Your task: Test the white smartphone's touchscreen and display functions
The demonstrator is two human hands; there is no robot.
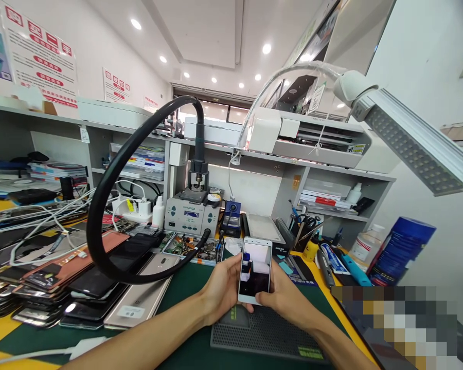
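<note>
A white smartphone (255,267) is held upright between my two hands, its lit screen facing me with a camera-like picture on it. My left hand (226,285) wraps round the phone's left side, and some of its fingers are hidden behind the phone. On the right side, my right hand (280,290) grips the lower edge, with the thumb at the bottom of the screen. Below both hands lies a dark perforated work pad (270,336) on a green mat (189,293).
Stacked phones and phone parts (88,288) crowd the left. A thick black hose (96,205) loops from the hot-air station (193,213). A tray of small circuit boards (193,246) sits behind my hands. Tools (306,223) and a blue can (403,249) stand right, beneath an LED lamp (412,139).
</note>
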